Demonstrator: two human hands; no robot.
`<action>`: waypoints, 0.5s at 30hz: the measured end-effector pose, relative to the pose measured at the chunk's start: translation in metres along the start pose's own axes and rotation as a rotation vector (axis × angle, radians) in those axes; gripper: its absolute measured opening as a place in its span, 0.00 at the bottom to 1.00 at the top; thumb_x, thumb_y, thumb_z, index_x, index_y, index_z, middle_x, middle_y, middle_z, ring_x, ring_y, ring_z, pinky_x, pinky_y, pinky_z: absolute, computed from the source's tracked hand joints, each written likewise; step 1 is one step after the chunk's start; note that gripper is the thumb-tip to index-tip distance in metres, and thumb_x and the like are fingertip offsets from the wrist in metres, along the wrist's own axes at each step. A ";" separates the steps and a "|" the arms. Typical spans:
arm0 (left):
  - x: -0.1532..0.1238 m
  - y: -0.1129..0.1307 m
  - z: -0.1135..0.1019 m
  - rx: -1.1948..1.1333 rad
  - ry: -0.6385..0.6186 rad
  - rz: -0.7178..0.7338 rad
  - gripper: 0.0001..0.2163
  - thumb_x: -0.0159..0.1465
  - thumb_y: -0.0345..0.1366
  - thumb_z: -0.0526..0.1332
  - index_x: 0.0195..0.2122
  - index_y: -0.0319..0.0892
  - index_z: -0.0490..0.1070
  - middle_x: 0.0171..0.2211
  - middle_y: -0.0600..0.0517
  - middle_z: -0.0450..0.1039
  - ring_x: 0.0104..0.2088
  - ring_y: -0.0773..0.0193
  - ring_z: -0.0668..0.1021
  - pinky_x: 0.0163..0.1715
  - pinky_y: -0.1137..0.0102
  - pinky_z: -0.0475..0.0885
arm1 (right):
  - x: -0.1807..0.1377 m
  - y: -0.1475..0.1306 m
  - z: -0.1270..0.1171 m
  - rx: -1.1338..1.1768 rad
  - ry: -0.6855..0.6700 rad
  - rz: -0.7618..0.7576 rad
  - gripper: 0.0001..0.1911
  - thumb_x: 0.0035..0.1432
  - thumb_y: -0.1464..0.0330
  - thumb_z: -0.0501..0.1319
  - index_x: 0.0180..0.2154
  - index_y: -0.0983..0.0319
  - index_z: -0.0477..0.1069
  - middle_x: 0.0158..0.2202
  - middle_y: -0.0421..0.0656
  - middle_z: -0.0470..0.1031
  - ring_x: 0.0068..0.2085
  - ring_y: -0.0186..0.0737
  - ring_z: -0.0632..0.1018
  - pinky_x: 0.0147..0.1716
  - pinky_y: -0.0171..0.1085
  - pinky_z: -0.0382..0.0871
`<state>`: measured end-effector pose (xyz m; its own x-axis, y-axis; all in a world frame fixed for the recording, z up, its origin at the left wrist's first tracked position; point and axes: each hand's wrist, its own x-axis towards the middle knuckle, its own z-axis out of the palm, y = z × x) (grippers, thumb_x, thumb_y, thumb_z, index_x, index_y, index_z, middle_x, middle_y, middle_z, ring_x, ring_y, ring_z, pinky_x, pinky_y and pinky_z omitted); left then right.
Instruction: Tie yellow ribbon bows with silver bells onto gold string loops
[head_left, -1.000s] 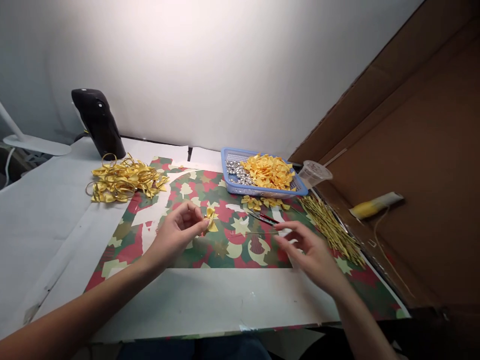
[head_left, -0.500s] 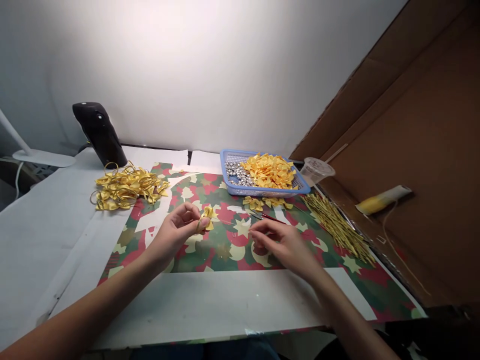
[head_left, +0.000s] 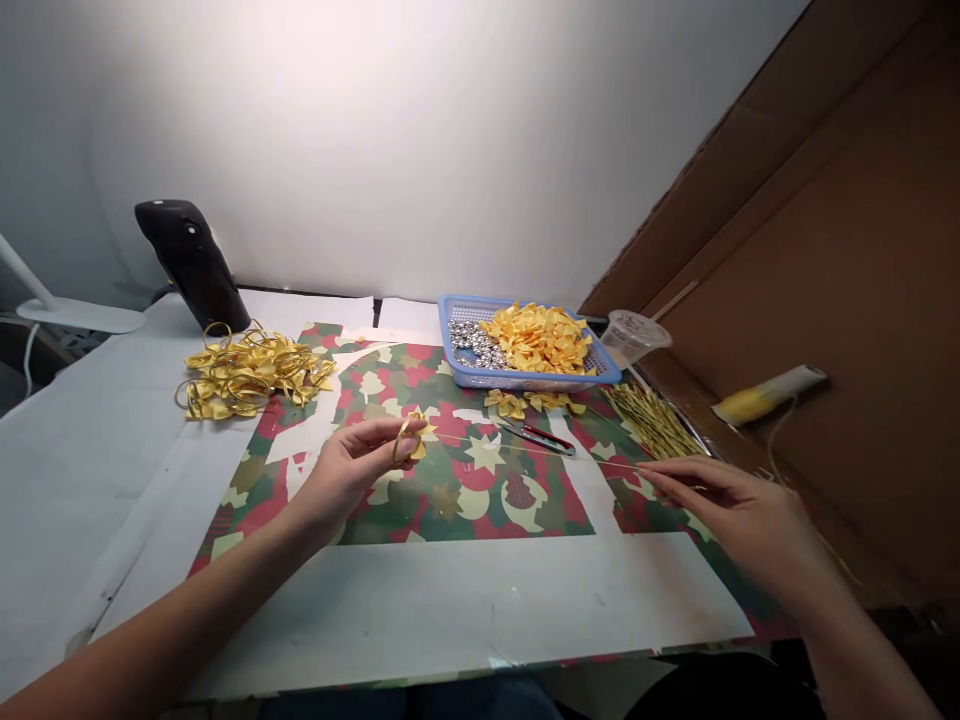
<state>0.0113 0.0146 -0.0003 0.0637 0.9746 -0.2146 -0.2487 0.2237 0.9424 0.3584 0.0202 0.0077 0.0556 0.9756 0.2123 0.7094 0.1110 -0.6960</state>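
My left hand (head_left: 364,462) pinches a yellow ribbon bow (head_left: 420,438) with a gold cord loop, a little above the patterned sheet. From the bow a thin yellow thread (head_left: 525,448) runs nearly straight across to my right hand (head_left: 739,510), whose thumb and fingertips are closed on it. Below the thread lies a pair of thread snips (head_left: 551,440) with dark red handles. Two yellow ribbon flowers (head_left: 507,405) rest just in front of the blue basket (head_left: 525,381). The part of the bow under my left fingers is hidden.
Yellow ribbon pieces (head_left: 541,340) and silver beads (head_left: 474,345) fill the basket. Looped bows (head_left: 255,375) are heaped at left by a black cylindrical object (head_left: 193,265). At right are gold cords (head_left: 652,425), a clear plastic cup (head_left: 634,338) and a thread spool (head_left: 769,395) on the cardboard wall.
My right hand has moved far to the right, drawing the thread out into a long line. My left hand stays nearly in place with the bow. The snips are now uncovered.
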 end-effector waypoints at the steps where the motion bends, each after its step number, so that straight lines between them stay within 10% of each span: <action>1: 0.000 0.001 0.000 0.012 0.003 0.000 0.11 0.49 0.39 0.71 0.35 0.47 0.80 0.37 0.53 0.79 0.32 0.69 0.75 0.34 0.76 0.73 | -0.001 0.001 -0.004 -0.021 0.028 0.013 0.17 0.43 0.50 0.63 0.25 0.57 0.79 0.31 0.45 0.80 0.29 0.46 0.79 0.25 0.38 0.74; 8: -0.003 0.000 0.002 0.098 -0.008 0.034 0.11 0.52 0.39 0.69 0.38 0.48 0.79 0.43 0.51 0.78 0.39 0.63 0.77 0.37 0.73 0.74 | 0.001 0.006 -0.028 -0.013 0.148 0.326 0.10 0.30 0.62 0.71 0.23 0.53 0.79 0.26 0.43 0.79 0.26 0.42 0.79 0.19 0.31 0.70; 15: -0.005 -0.003 0.004 0.288 0.003 0.236 0.11 0.56 0.36 0.66 0.41 0.45 0.78 0.23 0.55 0.72 0.26 0.70 0.74 0.27 0.76 0.72 | 0.000 -0.023 -0.020 0.201 0.294 0.479 0.13 0.17 0.64 0.71 0.17 0.57 0.78 0.23 0.47 0.77 0.24 0.41 0.76 0.16 0.33 0.68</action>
<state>0.0152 0.0092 -0.0008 0.0345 0.9993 0.0167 0.0262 -0.0176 0.9995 0.3558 0.0140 0.0376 0.5490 0.8358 0.0040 0.4121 -0.2666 -0.8713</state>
